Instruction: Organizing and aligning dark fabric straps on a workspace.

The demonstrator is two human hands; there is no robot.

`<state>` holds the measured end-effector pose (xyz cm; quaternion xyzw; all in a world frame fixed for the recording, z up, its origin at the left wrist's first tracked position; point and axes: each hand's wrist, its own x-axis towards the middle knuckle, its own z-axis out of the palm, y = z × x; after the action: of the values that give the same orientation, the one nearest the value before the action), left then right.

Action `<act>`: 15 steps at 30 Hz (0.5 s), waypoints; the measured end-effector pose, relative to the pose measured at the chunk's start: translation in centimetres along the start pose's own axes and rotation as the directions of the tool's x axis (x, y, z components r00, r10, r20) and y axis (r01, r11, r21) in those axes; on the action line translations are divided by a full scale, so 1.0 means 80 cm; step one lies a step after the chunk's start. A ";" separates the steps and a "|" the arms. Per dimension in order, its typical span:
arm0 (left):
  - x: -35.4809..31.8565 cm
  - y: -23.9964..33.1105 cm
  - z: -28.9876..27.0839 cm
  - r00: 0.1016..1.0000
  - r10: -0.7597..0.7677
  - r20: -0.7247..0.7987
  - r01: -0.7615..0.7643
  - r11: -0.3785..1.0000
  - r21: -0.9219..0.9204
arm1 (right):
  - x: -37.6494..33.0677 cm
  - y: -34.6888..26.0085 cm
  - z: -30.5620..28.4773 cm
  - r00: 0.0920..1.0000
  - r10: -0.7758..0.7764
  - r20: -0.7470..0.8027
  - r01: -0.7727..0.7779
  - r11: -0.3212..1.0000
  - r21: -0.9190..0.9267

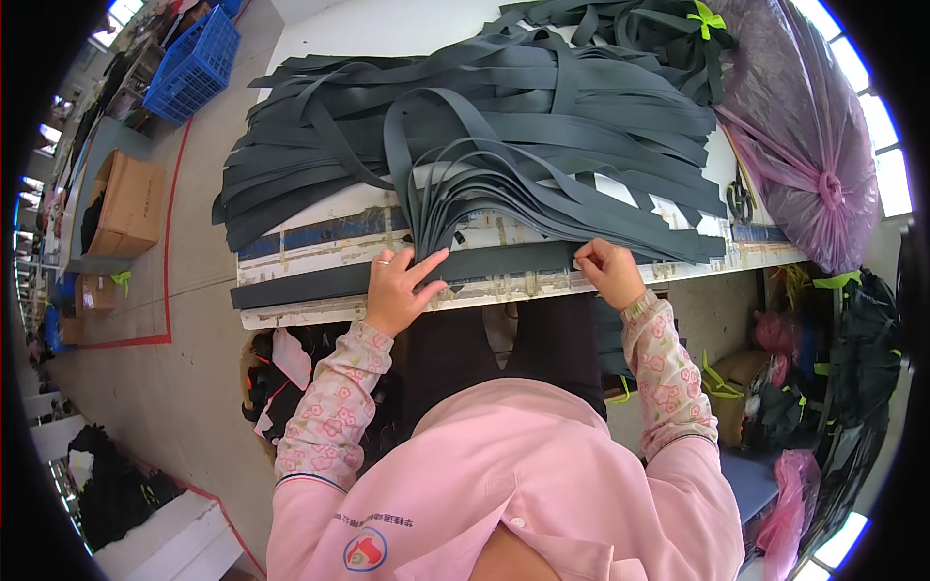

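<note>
A long dark grey fabric strip (320,282) lies flat along the near edge of the white worktable (320,312). My left hand (399,288) rests on it with fingers spread, pressing it down. My right hand (608,271) pinches the same strip further right, fingers closed on its edge. Just behind my hands, a fanned bundle of similar grey strips (475,208) spreads out from a big heap of strips (504,107) covering the table.
A purple plastic bag (809,126) tied shut sits at the table's right end, scissors (741,198) beside it. A blue crate (194,63) and cardboard boxes (131,203) stand on the floor to the left. Dark fabric scraps (281,378) and bags lie under and beside the table.
</note>
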<state>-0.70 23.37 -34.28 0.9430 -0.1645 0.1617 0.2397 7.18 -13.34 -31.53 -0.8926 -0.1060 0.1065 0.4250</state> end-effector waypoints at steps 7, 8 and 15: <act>-0.001 0.001 0.003 1.000 -0.015 0.007 0.015 1.000 -0.006 | -0.007 -0.008 0.007 1.000 0.000 0.006 0.000 0.998 -0.064; -0.001 0.001 0.003 1.000 -0.021 0.007 0.021 1.000 -0.006 | -0.008 -0.008 0.008 0.999 -0.037 -0.006 0.036 0.994 -0.107; 0.001 0.002 0.003 0.999 -0.032 0.015 0.032 0.999 0.035 | -0.005 -0.011 0.004 0.998 -0.057 0.014 0.058 0.993 -0.101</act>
<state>-0.66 23.06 -34.40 0.9508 -0.1484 0.1535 0.2244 6.65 -12.69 -31.00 -0.9089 -0.1395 0.0938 0.3816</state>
